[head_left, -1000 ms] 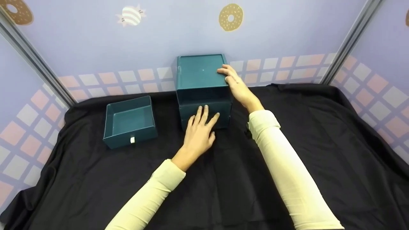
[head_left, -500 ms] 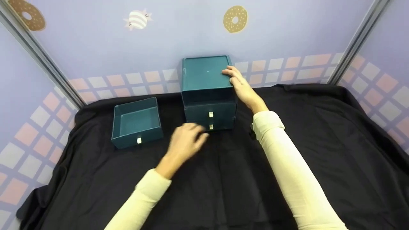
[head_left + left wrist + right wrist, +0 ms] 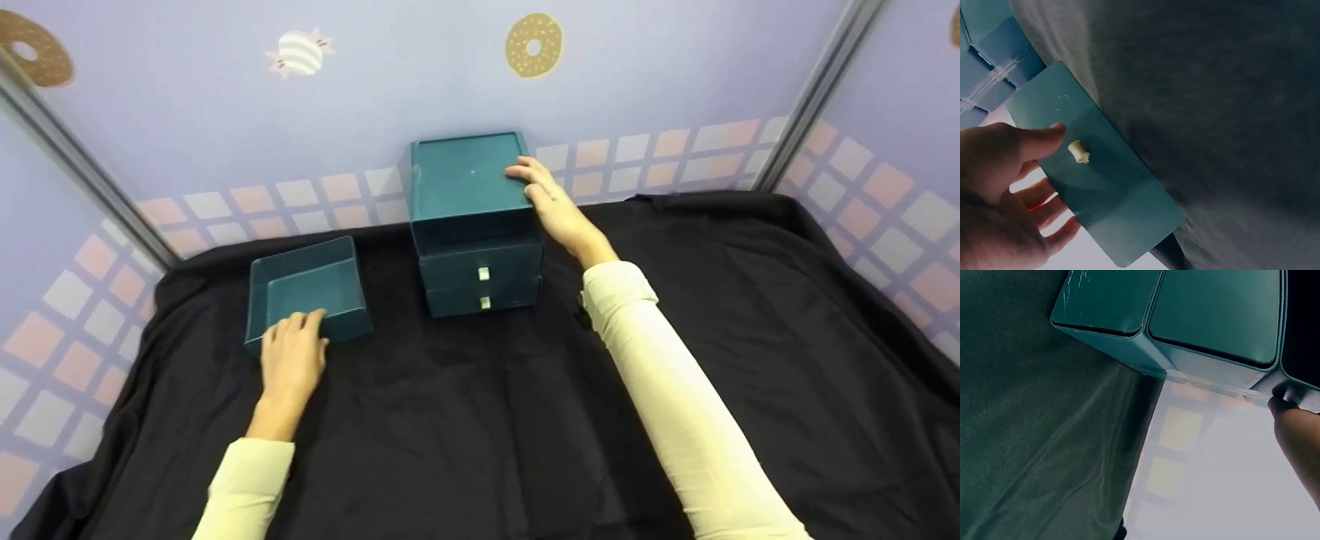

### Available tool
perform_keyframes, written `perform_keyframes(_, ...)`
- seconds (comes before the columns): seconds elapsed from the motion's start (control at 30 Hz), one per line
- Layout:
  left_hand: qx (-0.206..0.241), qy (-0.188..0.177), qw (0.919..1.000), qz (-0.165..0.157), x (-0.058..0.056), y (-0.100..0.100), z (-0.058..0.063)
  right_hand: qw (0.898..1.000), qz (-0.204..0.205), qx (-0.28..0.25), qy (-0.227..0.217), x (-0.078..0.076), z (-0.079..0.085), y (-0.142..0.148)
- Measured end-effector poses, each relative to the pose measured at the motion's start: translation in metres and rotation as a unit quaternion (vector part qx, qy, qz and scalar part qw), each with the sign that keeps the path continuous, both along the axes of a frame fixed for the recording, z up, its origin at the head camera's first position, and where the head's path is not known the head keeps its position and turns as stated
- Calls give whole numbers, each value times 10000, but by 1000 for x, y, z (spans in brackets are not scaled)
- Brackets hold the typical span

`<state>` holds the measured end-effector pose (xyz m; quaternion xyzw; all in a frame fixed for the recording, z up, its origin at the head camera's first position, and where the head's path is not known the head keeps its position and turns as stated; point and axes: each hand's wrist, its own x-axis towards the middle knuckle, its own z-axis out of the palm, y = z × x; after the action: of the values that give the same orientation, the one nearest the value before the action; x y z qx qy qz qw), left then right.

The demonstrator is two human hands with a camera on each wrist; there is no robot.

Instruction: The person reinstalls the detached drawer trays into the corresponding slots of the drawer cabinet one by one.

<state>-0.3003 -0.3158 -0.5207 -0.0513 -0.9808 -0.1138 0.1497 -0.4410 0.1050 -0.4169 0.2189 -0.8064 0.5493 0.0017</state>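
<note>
A teal, open-topped drawer [image 3: 315,281] sits on the black cloth at the left. My left hand [image 3: 292,360] grips its front wall: the fingers reach over the rim, and the thumb lies on the outer face beside a pale knob [image 3: 1078,152]. At the back centre stands a teal drawer cabinet [image 3: 472,176]. Two drawers with pale knobs fill its lower levels, and its top slot is an open dark gap. My right hand [image 3: 562,214] rests on the cabinet's upper right edge with fingers on the top panel. In the right wrist view one digit [image 3: 1292,430] touches the cabinet's side.
Black cloth [image 3: 420,450] covers the table and bunches up at the sides and back. A lilac wall [image 3: 420,75] with a checked band stands directly behind the cabinet. More walls and metal posts [image 3: 814,105] bound the left and right.
My left hand has left the front of the cabinet's upper drawer and moved left onto the loose drawer's front wall. My right hand stays on the cabinet. The head view has shifted slightly.
</note>
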Motion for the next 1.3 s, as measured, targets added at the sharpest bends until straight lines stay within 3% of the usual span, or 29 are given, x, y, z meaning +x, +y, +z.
perform_keyframes(0.2,75,352,9993,50,-4,-6,5,9999,68,113,-16,1,1,-2)
perform_keyframes(0.3,110,477,9987,-134,-7,-5,6,9999,53,144,-20,1,1,1)
perform_keyframes(0.43,159,817,9954,-474,2,-5,10,9999,57,104,-67,3,-1,1)
perform_keyframes(0.67,103,1660,9794,-1145,33,7,29,9999,56,77,-60,2,3,1)
perform_keyframes(0.83,-51,2031,9666,-1562,60,23,47,9999,70,97,-73,0,2,3)
perform_keyframes(1.0,2,2257,9539,-1976,86,37,60,10000,13,69,-67,-2,1,4)
perform_keyframes(1.13,81,2339,9478,-2163,105,41,67,9998,32,82,-164,8,8,-1)
perform_keyframes(1.3,54,2394,9412,-2383,127,52,77,9999,30,70,-93,9,9,-4)
